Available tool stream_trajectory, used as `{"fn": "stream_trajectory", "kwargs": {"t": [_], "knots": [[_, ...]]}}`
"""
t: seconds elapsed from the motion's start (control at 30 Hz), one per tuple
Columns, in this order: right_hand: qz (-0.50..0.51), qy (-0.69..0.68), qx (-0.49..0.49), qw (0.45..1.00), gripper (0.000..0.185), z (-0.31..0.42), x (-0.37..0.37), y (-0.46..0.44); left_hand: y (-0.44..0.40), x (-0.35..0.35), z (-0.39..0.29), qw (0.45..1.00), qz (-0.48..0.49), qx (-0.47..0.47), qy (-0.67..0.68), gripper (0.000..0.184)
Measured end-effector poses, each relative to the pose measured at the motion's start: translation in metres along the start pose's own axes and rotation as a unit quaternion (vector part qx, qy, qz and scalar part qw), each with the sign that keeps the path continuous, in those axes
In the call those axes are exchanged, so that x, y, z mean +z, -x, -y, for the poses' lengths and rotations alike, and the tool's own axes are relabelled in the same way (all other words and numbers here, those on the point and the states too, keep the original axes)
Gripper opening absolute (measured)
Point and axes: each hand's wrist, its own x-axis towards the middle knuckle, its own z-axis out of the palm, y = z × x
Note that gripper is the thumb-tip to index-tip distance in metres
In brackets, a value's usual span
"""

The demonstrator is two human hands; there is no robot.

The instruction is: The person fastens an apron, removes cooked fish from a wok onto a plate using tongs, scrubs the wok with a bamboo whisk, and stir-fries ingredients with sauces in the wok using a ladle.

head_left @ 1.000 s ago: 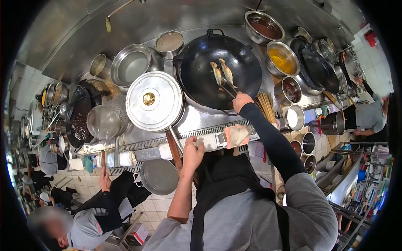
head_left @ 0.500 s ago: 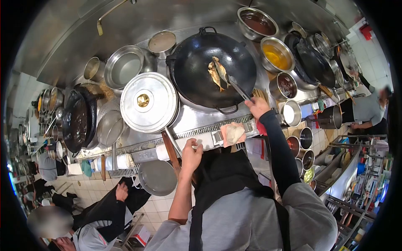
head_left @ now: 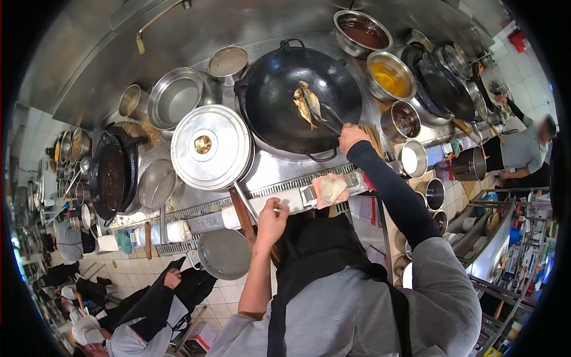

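Two browned fish [head_left: 306,105] lie side by side in a large black wok [head_left: 270,101]. My right hand [head_left: 352,138] is closed round dark metal tongs [head_left: 334,127] at the wok's lower right rim, and the tips of the tongs reach the lower end of the fish. My left hand [head_left: 274,217], fingers loosely curled, rests near the counter's front edge, beside a white towel [head_left: 290,199]. What it holds, if anything, cannot be made out. A pink and cream cloth [head_left: 331,190] lies between my hands.
A lidded silver pot [head_left: 208,160] stands left of the wok. Steel bowls of yellow liquid [head_left: 391,80] and brown liquid [head_left: 364,33] stand to its right. A strainer [head_left: 157,181] lies further left. One co-worker [head_left: 148,315] is at lower left, another [head_left: 523,146] at far right.
My right hand has moved left over the wok's rim with the tongs. The fish have shifted closer together. The co-worker at lower left has let go of a wooden handle and drawn the hand back.
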Motion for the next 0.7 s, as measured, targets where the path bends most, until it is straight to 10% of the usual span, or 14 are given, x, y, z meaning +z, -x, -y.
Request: {"fn": "stream_trajectory", "kwargs": {"t": [0.3, 0.5, 0.57, 0.63, 0.7], "knots": [[0.031, 0.067, 0.003, 0.997, 0.028, 0.006, -0.026, -0.006, 0.003, 0.000, -0.003, 1.000, 0.004, -0.002, -0.002, 0.038], [-0.023, -0.165, -0.062, 0.984, 0.032, -0.069, 0.019, -0.021, 0.000, 0.000, 0.000, 1.000, 0.006, 0.007, -0.003, 0.038], [0.216, -0.566, 0.190, 0.772, 0.043, -0.067, -0.021, 0.006, -0.001, 0.001, 0.001, 1.000, 0.005, 0.005, -0.001, 0.038], [0.228, -0.619, 0.223, 0.717, 0.044, -0.076, -0.020, 0.025, 0.000, -0.001, -0.002, 1.000, 0.010, 0.003, -0.003, 0.038], [0.185, -0.542, 0.221, 0.790, 0.045, -0.070, -0.034, 0.049, -0.003, 0.001, -0.002, 1.000, 0.012, 0.001, 0.006, 0.038]]}}
